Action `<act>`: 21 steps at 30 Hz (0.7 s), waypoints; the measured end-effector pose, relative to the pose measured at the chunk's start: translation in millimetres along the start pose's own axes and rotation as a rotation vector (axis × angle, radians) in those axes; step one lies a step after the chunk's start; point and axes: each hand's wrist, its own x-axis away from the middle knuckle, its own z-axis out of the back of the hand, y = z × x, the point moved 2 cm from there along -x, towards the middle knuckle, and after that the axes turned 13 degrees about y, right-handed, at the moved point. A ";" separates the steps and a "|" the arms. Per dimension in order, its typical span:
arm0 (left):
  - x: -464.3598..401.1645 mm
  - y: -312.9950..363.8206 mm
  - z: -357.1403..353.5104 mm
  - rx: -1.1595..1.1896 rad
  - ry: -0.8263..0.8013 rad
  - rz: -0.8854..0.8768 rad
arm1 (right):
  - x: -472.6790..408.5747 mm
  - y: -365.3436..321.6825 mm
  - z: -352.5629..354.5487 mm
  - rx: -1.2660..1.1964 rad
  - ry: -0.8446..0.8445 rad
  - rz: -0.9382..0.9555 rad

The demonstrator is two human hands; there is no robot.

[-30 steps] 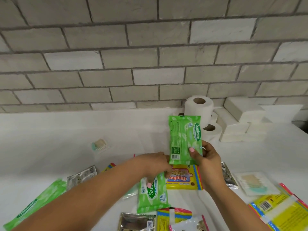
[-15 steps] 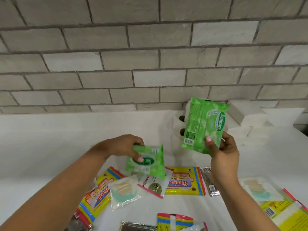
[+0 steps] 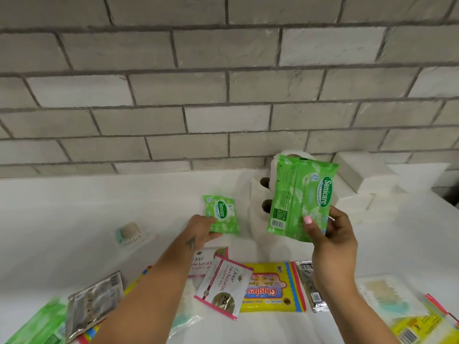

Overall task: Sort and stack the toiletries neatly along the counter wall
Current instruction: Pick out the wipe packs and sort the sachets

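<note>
Closest to you, loose packets lie on the desk (image 3: 62,207), well short of the toilet rolls (image 3: 258,194). Past them, your left hand (image 3: 201,228) pinches the small green pack (image 3: 221,214) by its near end; its long side points at the wall, just left of the toilet rolls. Your right hand (image 3: 327,234) grips the big green pack (image 3: 300,197) upright in front of the toilet rolls. The left hand looks better placed to set down first, beside the rolls.

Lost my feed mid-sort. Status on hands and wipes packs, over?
Left hand grips small Sanicare pack, low near the counter. Right hand holds larger Sanicare pack aloft before toilet rolls. Dove sachets, Giggles pack unsorted.
</note>
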 end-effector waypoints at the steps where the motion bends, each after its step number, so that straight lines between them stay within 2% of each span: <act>1: -1.7 0.7 -4.0 -0.003 0.020 -0.013 | -0.2 1.6 -0.2 -0.002 -0.003 -0.006; 5: -5.7 3.9 -11.0 -0.331 0.170 -0.217 | -0.1 7.5 -2.8 0.009 -0.026 -0.022; 10: -12.3 3.0 -7.1 -0.712 0.264 -0.388 | 4.2 14.1 -8.1 0.002 -0.074 -0.061; 16: -10.0 3.0 -4.7 -0.848 0.322 -0.421 | 9.5 17.0 -15.6 0.004 -0.114 -0.068; 19: 1.9 9.8 1.6 -0.799 0.430 -0.454 | 11.0 15.8 -21.1 0.008 -0.165 -0.042; 21: 9.4 18.2 5.9 -0.797 0.398 -0.472 | 11.3 15.0 -25.2 0.024 -0.201 -0.013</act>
